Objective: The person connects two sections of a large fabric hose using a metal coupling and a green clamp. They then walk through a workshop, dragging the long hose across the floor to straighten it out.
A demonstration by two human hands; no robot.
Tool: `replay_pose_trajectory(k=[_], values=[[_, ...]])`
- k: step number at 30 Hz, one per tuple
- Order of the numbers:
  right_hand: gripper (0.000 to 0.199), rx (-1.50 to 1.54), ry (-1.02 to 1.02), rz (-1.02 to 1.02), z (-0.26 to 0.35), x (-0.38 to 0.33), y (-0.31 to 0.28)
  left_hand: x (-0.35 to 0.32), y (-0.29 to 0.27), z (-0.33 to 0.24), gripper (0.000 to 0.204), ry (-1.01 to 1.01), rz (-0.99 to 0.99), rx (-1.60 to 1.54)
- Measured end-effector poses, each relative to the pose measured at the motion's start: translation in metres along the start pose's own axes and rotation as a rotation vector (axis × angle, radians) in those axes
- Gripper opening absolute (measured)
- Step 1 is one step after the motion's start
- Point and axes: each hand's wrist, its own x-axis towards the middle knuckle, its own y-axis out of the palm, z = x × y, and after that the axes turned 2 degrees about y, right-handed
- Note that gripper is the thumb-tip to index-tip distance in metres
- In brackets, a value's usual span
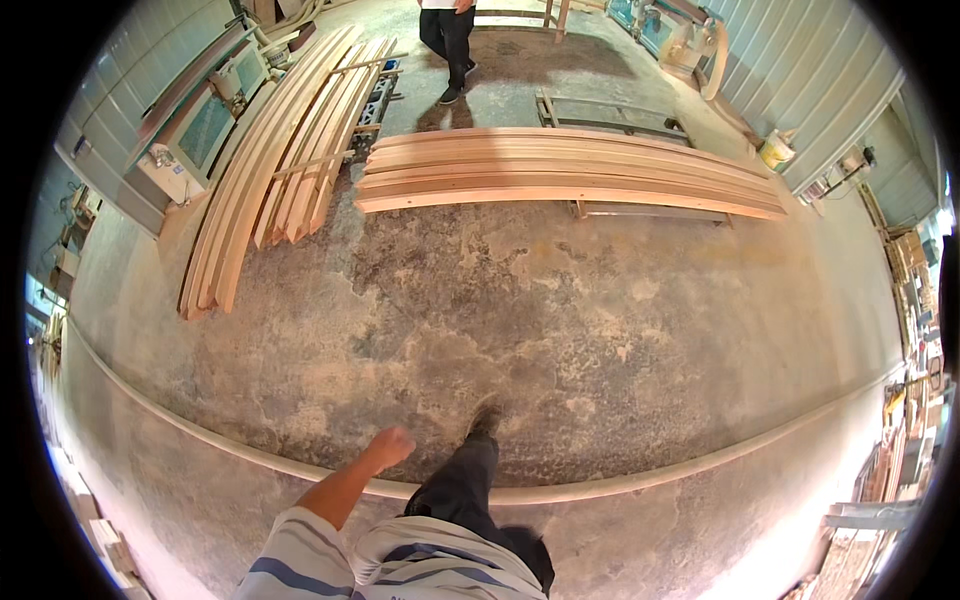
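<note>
My left hand [392, 446] hangs over the concrete floor beside my stepping leg, its fingers curled into a loose fist. Nothing sticks out of the fist, and it touches nothing. My right hand does not show. Ahead of me, a stack of long planed timber beams [560, 170] lies crosswise on low supports. Further left, more long timber beams [255, 170] lie lengthwise in rows on the floor, with thin wooden strips laid across some of them.
A pale raised strip [590, 490] crosses the floor under me. Beyond the timber, another person [455, 45] in dark trousers stands. A low metal frame [615, 115] sits behind the crosswise stack. Machines [205, 125] line the left wall; a bucket [776, 150] stands at the right wall.
</note>
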Motion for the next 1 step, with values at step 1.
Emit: replay_pose_trajectory(k=[1], values=[[0.023, -0.008, 0.018, -0.007, 0.0090, 0.0152, -0.0288, 0.0031, -0.0189, -0.0963, 0.037, -0.066, -0.040, -0.159]])
